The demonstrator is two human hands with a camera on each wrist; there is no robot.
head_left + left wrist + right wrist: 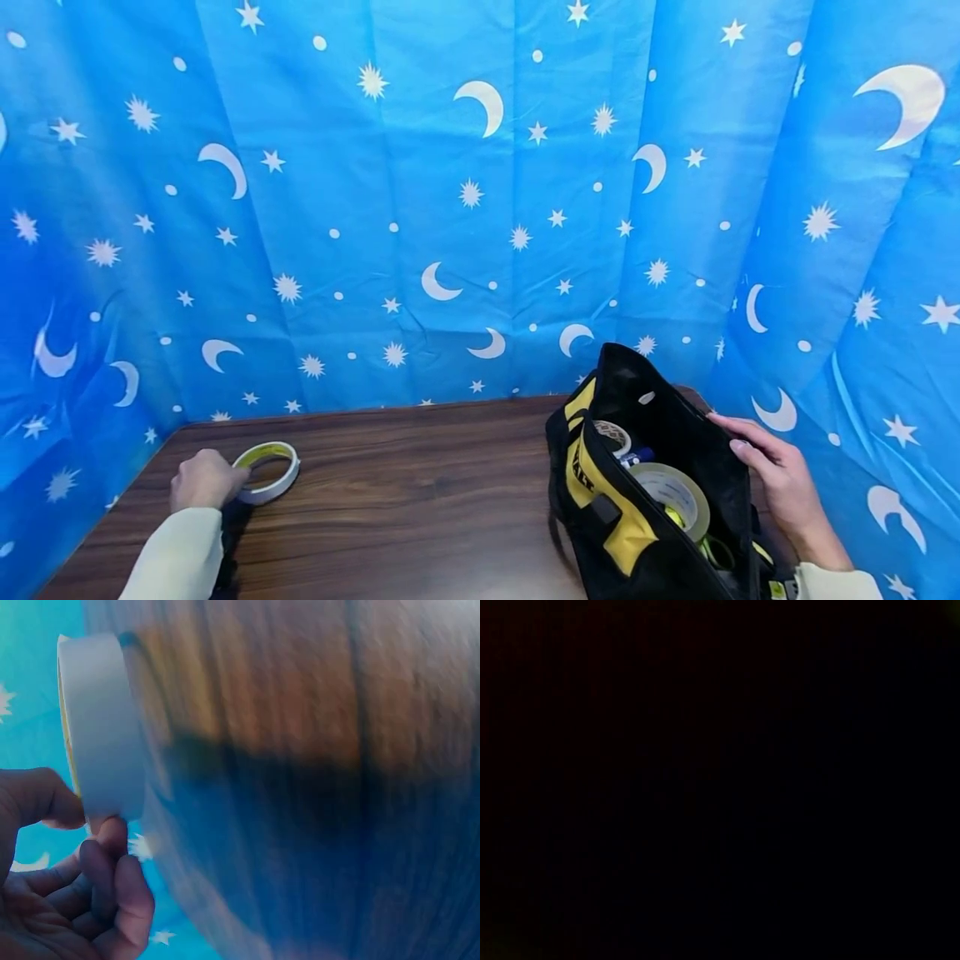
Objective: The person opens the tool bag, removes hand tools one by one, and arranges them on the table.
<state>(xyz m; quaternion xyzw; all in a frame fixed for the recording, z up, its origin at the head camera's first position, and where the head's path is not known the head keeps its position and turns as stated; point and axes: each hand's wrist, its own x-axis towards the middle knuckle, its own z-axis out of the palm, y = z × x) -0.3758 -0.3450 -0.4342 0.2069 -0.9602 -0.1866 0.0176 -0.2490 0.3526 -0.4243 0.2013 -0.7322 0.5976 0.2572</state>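
Note:
My left hand (225,483) pinches a white tape roll with a yellow inner ring (267,472), which lies on the wooden table (420,500) at the front left. In the left wrist view the thumb and fingers (112,851) clasp the tape roll (105,727) at its edge. My right hand (757,454) grips the right rim of an open black and yellow tool bag (600,492) at the right. Inside the bag lie a large grey tape roll (672,493) and a smaller roll (613,433). The right wrist view is black.
A blue cloth with moons and stars (465,208) hangs round the table on three sides, close behind the bag. Bare wood runs between the tape roll and the bag.

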